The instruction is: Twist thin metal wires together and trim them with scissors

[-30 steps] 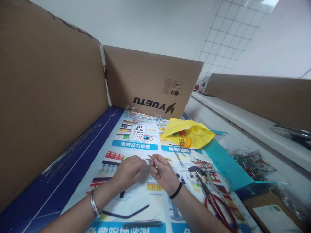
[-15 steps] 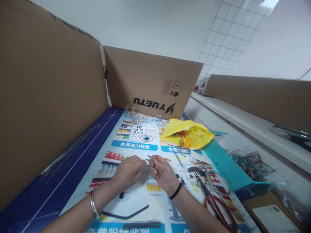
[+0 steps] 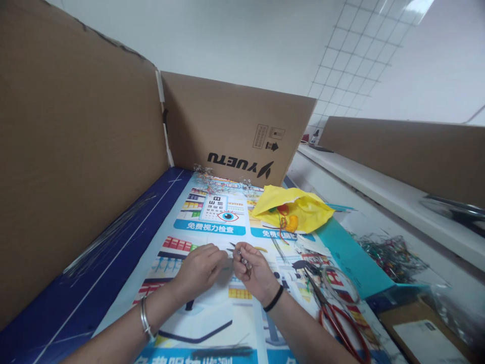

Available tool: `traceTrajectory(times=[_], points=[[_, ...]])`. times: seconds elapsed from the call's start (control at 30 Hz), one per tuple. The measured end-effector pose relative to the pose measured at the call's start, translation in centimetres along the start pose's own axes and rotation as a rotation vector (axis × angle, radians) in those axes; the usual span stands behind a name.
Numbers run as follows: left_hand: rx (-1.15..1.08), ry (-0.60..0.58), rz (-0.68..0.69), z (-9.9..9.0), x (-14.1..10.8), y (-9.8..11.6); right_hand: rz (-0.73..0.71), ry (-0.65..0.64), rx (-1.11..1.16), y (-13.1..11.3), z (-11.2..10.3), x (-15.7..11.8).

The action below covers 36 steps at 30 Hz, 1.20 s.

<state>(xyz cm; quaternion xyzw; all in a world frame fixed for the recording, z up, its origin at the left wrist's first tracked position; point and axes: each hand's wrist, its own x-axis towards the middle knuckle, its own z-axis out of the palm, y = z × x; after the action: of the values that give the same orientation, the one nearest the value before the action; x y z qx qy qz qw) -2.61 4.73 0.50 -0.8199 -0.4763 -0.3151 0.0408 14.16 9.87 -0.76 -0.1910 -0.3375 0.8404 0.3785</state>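
Both hands are close together above the printed poster sheet (image 3: 212,303). My left hand (image 3: 202,268), with a silver bangle at the wrist, is closed, and whatever its fingertips pinch is too small to name. Just to its right, my right hand (image 3: 252,268), with a black band at the wrist, has its fingers curled round a small silvery wire piece (image 3: 245,264). A thin dark pointed tip shows beside its thumb and fingers. The red-handled scissors (image 3: 333,318) lie to the right of my right forearm.
A yellow bag (image 3: 308,210) with red and orange bits lies beyond my right hand. Wire tangles (image 3: 394,258) sit at the right, by a teal box (image 3: 352,253). Thin wires (image 3: 109,237) lie at the left. Cardboard panels (image 3: 235,126) stand behind and left.
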Motion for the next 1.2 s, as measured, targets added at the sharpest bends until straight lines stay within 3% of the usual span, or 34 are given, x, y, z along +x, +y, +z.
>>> traceTrajectory(times=[0.43, 1.2], points=[[-0.055, 0.079, 0.007, -0.18, 0.02, 0.01, 0.024, -0.084, 0.048, -0.05, -0.07, -0.14], [-0.027, 0.048, 0.089, -0.04, -0.26, -0.11, 0.071, -0.167, 0.118, -0.21, -0.48, -0.1]])
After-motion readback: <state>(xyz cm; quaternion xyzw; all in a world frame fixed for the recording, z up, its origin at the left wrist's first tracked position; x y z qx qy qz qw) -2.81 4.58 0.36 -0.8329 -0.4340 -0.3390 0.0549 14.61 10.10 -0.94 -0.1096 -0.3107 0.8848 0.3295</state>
